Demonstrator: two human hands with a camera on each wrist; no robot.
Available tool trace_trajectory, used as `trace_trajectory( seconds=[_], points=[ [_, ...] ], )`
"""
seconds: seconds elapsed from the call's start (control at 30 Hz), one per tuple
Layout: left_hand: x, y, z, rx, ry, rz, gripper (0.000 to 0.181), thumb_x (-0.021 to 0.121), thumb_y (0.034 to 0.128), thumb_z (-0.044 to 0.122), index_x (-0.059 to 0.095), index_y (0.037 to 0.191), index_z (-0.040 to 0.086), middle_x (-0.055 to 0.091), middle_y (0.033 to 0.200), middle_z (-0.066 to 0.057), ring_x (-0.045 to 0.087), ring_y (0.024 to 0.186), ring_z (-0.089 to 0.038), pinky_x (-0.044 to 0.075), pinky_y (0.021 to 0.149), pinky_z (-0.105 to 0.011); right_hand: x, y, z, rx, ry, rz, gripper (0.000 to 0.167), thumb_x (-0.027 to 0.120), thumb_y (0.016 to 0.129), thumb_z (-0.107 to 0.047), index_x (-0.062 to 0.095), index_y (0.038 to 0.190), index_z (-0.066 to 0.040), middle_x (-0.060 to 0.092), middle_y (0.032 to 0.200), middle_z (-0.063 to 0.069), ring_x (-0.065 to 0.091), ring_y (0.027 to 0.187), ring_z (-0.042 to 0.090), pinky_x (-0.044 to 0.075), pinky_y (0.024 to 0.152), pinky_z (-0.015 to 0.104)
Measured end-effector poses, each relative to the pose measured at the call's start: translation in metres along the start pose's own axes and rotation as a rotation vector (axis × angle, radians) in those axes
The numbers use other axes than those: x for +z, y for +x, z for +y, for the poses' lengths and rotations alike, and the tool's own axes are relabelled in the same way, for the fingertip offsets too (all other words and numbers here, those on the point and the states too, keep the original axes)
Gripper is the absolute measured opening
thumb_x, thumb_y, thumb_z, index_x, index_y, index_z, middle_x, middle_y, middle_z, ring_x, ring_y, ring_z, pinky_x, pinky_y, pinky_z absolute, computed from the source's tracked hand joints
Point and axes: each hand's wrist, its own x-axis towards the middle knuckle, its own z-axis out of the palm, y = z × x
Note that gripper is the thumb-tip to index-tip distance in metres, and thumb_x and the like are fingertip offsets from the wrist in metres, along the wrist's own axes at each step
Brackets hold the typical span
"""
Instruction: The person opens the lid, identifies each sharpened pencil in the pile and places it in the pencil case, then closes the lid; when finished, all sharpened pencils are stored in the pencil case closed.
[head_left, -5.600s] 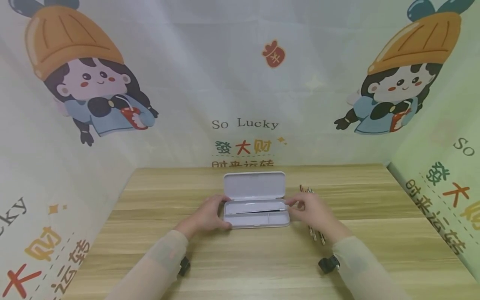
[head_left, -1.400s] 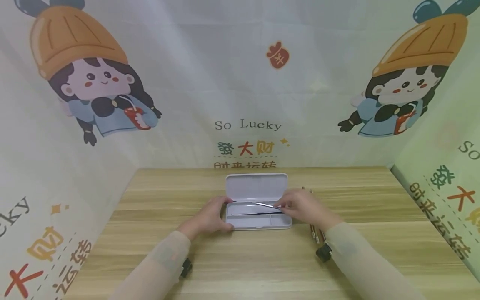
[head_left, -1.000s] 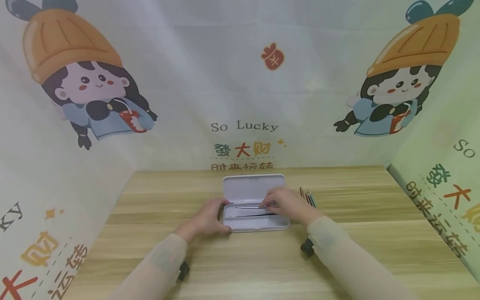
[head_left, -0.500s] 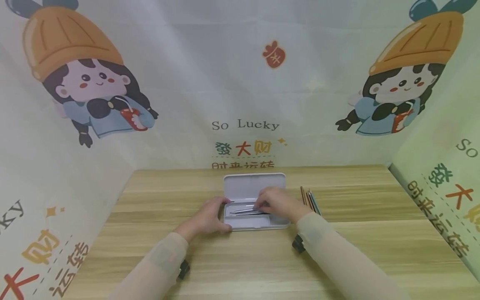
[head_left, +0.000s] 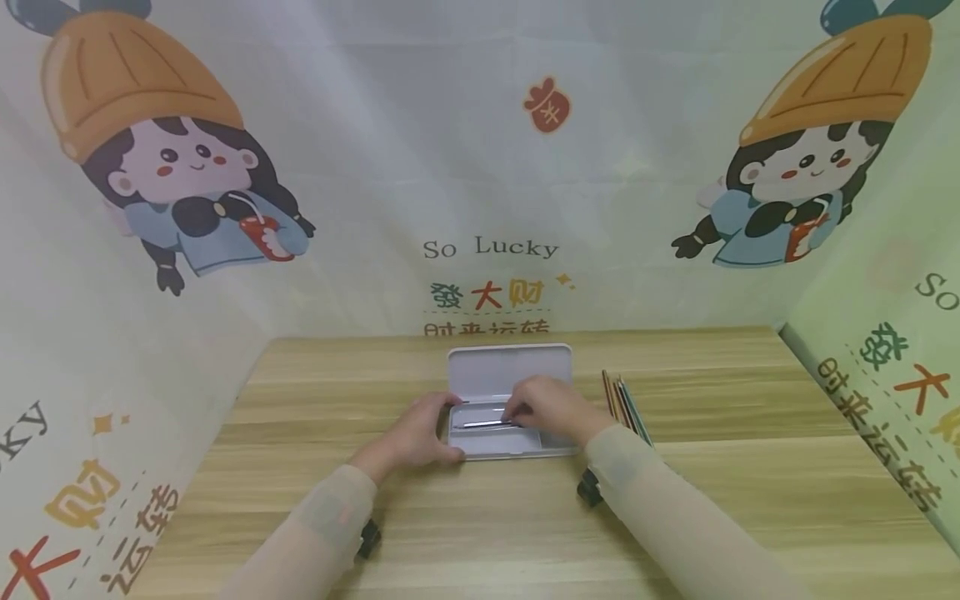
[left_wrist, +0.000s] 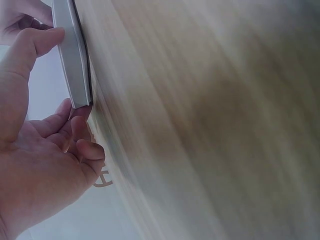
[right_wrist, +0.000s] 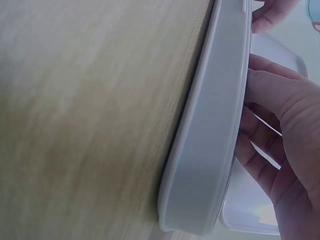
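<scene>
Pencil case (head_left: 491,443), opened, long axis left-right, gripped by spread left hand (head_left: 418,432); slim grey stick (head_left: 480,424) inside, near-parallel, free end leftward, pinched in curled right hand (head_left: 553,406).

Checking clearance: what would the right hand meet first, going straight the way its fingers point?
Aimed down and leftward, the right hand would likely first meet the slim, silvery stick close by, then the floor of the open, white, rectangular case; depth is unclear.
</scene>
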Motion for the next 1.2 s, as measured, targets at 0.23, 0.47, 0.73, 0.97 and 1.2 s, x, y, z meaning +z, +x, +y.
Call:
trace_trajectory(
  seconds=[0.23, 0.47, 0.73, 0.97, 1.2],
  points=[
    [0.002, 0.001, -0.001, 0.003, 0.004, 0.005, 0.081, 0.093, 0.0693, 0.019, 0.054, 0.138, -0.001, 0.057, 0.140, -0.023, 0.051, 0.134, -0.039, 0.040, 0.119, -0.053, -0.001, -0.003, 0.003, 0.022, 0.012, 0.006, 0.011, 0.078, 0.090, -0.012, 0.080, 0.100, -0.015, 0.078, 0.100, -0.002, 0.072, 0.098, 0.017, 0.058, 0.096, 0.038],
    [0.002, 0.001, 0.000, 0.005, -0.002, 0.012, 0.082, 0.093, 0.0684, 0.019, 0.054, 0.138, -0.001, 0.057, 0.141, -0.023, 0.050, 0.135, -0.040, 0.039, 0.120, -0.053, -0.006, -0.022, 0.009, 0.062, 0.052, 0.110, 0.011, 0.075, 0.089, -0.008, 0.080, 0.099, -0.012, 0.077, 0.098, -0.001, 0.070, 0.096, 0.019, 0.058, 0.092, 0.039],
    [0.001, 0.001, -0.001, 0.008, 0.005, 0.008, 0.082, 0.093, 0.0687, 0.019, 0.054, 0.138, -0.001, 0.057, 0.142, -0.024, 0.050, 0.136, -0.041, 0.038, 0.120, -0.053, -0.014, -0.053, 0.012, 0.110, -0.022, 0.170, 0.011, 0.077, 0.089, -0.013, 0.081, 0.099, -0.012, 0.076, 0.094, -0.002, 0.069, 0.087, 0.015, 0.058, 0.079, 0.031],
    [0.001, 0.001, -0.002, 0.011, 0.000, 0.007, 0.082, 0.093, 0.0686, 0.019, 0.054, 0.138, -0.001, 0.057, 0.142, -0.024, 0.050, 0.136, -0.041, 0.038, 0.120, -0.054, -0.021, -0.079, 0.020, 0.176, 0.012, 0.221, 0.013, 0.077, 0.088, -0.010, 0.080, 0.100, -0.012, 0.076, 0.093, -0.002, 0.057, 0.071, 0.003, 0.050, 0.064, 0.020],
    [0.000, 0.000, -0.002, 0.022, 0.012, 0.008, 0.083, 0.093, 0.0683, 0.019, 0.054, 0.138, -0.002, 0.057, 0.141, -0.024, 0.050, 0.135, -0.041, 0.038, 0.120, -0.054, -0.027, -0.102, 0.028, 0.269, 0.056, 0.217, 0.013, 0.076, 0.090, -0.012, 0.080, 0.103, -0.010, 0.075, 0.090, -0.002, 0.056, 0.069, 0.006, 0.051, 0.062, 0.024]
  ],
)
